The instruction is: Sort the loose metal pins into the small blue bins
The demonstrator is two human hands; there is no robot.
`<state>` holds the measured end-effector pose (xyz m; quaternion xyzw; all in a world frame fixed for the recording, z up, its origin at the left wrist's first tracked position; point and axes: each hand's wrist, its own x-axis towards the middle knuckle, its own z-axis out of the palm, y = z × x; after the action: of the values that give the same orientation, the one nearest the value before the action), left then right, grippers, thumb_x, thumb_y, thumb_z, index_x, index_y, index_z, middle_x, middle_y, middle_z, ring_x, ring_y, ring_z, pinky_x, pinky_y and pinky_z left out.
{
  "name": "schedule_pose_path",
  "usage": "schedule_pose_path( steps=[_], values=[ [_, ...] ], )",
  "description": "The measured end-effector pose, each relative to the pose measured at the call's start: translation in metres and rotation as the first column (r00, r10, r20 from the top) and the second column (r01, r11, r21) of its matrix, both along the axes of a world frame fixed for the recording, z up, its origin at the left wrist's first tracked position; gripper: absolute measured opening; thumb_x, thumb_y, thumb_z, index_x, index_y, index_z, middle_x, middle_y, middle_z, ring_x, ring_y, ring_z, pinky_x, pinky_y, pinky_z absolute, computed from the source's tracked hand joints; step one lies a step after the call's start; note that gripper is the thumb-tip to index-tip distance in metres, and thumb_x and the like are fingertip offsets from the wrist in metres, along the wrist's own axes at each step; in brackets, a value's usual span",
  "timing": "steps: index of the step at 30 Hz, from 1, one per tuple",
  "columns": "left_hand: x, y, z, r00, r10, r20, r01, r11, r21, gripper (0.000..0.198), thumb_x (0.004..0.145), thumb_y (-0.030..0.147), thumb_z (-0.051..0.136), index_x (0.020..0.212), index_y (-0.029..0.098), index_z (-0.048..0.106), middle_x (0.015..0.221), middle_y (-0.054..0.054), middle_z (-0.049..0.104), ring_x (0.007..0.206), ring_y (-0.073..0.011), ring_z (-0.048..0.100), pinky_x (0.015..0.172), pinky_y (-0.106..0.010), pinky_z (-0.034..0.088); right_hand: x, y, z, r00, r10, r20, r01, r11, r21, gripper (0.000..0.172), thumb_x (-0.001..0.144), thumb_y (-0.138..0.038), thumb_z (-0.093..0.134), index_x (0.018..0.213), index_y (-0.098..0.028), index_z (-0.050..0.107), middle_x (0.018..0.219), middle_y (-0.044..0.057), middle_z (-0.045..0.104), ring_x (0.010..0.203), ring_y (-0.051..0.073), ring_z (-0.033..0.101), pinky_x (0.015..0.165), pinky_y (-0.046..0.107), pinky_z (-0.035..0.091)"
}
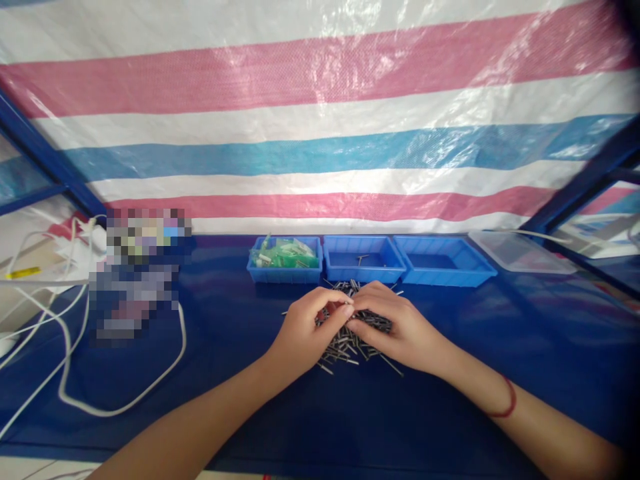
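Observation:
Over a pile of thin, dark and silvery nail-like metal pieces [345,350] on the blue table, my two hands meet at the fingertips. My left hand [307,327] is closed, thumb and forefinger pinched together. Opposite it, my right hand [400,327] is also closed in a pinch, its fingertips touching those of the left. Whatever small piece sits between the fingertips is too small to make out. Part of the pile is hidden beneath both hands.
Behind the pile stand three blue bins in a row: a left bin [285,275] with green plastic packets [290,253], a middle bin [365,272] with a few metal pieces, and a right bin [450,275]. A clear lid [523,252] lies at right. White cables [125,408] loop across the left.

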<state>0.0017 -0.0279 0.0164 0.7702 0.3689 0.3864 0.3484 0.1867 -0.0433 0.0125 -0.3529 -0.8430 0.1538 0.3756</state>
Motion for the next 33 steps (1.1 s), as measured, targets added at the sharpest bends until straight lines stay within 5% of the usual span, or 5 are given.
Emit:
schedule_pose_path(
  steps=[29,33],
  values=[
    [-0.004,0.006,-0.009,0.997,0.008,-0.08,-0.002,0.998,0.069,0.017,0.09,0.027,0.053,0.1,0.021,0.065,0.092,-0.003,0.067,0.08,-0.0149,0.061,0.071,-0.025,0.046,0.002,0.001,0.004,0.96,-0.178,-0.218,0.179,0.984,-0.019,0.012,0.085,-0.03,0.061,0.077,-0.021,0.061,0.073,0.002,0.064,0.071,0.016,0.06,0.067,0.032,0.049],
    [-0.005,0.009,-0.009,0.992,0.041,-0.12,-0.027,0.993,0.113,0.024,0.09,0.027,0.053,0.112,0.021,0.06,0.095,-0.003,0.066,0.086,-0.0157,0.06,0.078,-0.027,0.046,0.012,0.016,0.007,0.902,-0.343,-0.263,0.38,0.919,0.105,0.011,0.086,-0.03,0.06,0.078,-0.022,0.061,0.077,0.002,0.066,0.075,0.018,0.059,0.073,0.034,0.047]
  ],
)
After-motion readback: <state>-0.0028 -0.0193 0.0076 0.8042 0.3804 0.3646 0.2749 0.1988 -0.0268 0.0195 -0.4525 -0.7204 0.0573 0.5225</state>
